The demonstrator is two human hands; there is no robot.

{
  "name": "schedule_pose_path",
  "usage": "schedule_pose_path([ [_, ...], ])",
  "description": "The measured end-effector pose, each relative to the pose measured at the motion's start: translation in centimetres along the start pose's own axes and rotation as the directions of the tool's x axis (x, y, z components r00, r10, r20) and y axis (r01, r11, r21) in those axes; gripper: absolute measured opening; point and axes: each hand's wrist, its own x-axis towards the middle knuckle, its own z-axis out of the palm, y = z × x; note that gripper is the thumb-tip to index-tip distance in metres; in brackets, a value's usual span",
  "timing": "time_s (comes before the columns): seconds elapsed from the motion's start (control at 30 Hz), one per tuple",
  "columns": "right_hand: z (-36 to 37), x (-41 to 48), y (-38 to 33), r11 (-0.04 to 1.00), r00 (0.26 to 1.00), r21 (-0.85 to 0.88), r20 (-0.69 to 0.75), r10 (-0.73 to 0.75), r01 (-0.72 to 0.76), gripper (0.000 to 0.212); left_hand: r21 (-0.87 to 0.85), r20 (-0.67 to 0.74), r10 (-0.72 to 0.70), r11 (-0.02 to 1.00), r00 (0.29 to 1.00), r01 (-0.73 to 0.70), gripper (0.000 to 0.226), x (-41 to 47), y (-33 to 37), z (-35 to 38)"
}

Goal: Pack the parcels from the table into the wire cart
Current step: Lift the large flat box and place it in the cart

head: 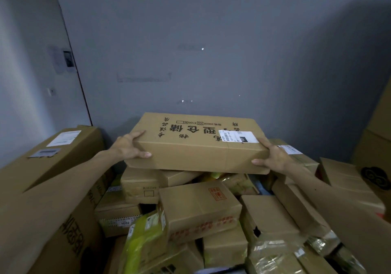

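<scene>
Cardboard flat printed box (196,144), gripped at its 2 short ends by the left hand (129,146) and right hand (273,157), sits level atop the parcel heap (201,208); it is best lowered squarely across the boxes beneath, to avoid tipping.

The single view sits on the person's head and looks forward and slightly down along both forearms, so the left hand (129,146) and right hand (273,157), gripping the ends of a flat carton (196,146), land near the frame's middle. Beyond the hands it faces a grey wall (211,51) close by; beneath and nearer than the hands, heaped parcels (198,208) crowd the lower edge at close range.
</scene>
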Motion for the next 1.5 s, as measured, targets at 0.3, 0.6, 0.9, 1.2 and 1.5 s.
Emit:
schedule_pose_path([
  [0.3, -1.2, -5.2, 1.5, 1.000, 0.998, 0.014, -0.066, -0.023, 0.024, 0.094, -0.106, -0.083, 0.001, 0.994, 0.997, -0.009, 0.102, -6.3, 2.1, 0.7],
  [0.6, -3.2, -16.2, 0.2, 1.000, 0.983, -0.025, -0.183, -0.008, 0.004, 0.094, -0.135, -0.139, 0.073, 0.987, 0.988, -0.092, 0.101, -14.8, 1.3, 1.1],
  [0.9, -2.6, -32.7, -0.7, 0.990, 0.950, 0.000, -0.281, 0.138, -0.143, 0.095, -0.139, -0.100, 0.211, 0.965, 0.972, -0.224, 0.100, -23.7, -0.5, 2.3],
  [1.2, -4.9, -46.8, 1.7, 0.966, 0.910, 0.002, -0.334, 0.244, -0.259, 0.094, -0.218, -0.008, 0.272, 0.939, 0.962, -0.267, 0.101, -32.9, 1.9, 5.2],
  [1.5, -9.5, -62.6, 8.2, 0.944, 0.849, 0.029, -0.430, 0.307, -0.327, 0.095, -0.215, 0.013, 0.435, 0.881, 0.900, -0.422, 0.101, -43.3, 10.7, 9.1],
])
